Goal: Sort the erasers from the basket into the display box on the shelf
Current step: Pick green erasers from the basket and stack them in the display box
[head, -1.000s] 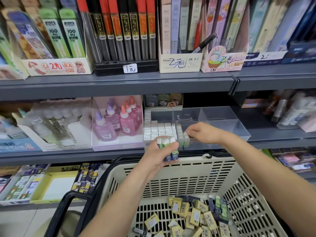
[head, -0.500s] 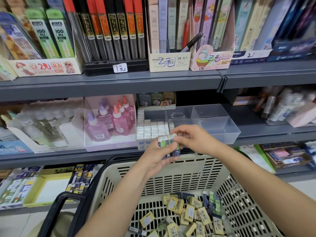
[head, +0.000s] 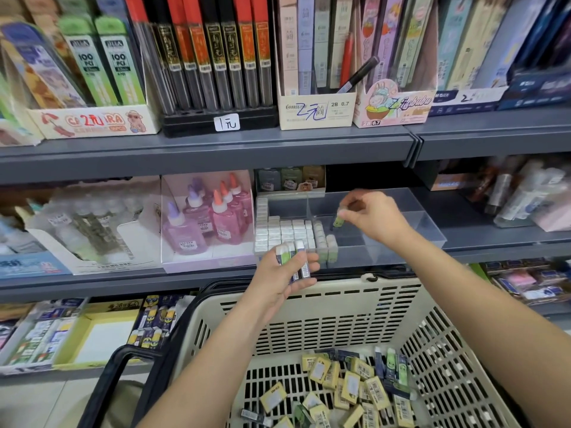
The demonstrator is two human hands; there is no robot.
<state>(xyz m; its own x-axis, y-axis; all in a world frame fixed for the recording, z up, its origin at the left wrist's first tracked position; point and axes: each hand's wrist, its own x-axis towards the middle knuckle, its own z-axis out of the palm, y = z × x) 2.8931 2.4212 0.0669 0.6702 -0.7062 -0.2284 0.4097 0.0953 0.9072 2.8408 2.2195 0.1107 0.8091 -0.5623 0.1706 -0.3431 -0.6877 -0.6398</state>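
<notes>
- Well, loose erasers (head: 349, 384) lie heaped on the basket (head: 309, 304) floor, toward its right wall; many are left to sort.
- Above the basket's far rim, the left hand (head: 275, 276) curls its fingers round a bundle (head: 292, 253) of upright erasers.
- Half a second ago the right hand (head: 375, 217) was at that bundle. Now it pinches one green eraser (head: 338, 220) between thumb and fingertips, over the box (head: 429, 233), behind the short row there. Another placing looks underway.
- The box sits at the shelf (head: 123, 284) front edge, its left part packed with white rows (head: 287, 231).
- On the upper shelf, a carton (head: 318, 111) reads "2B 0.7" and green packs (head: 102, 63) read "100".
</notes>
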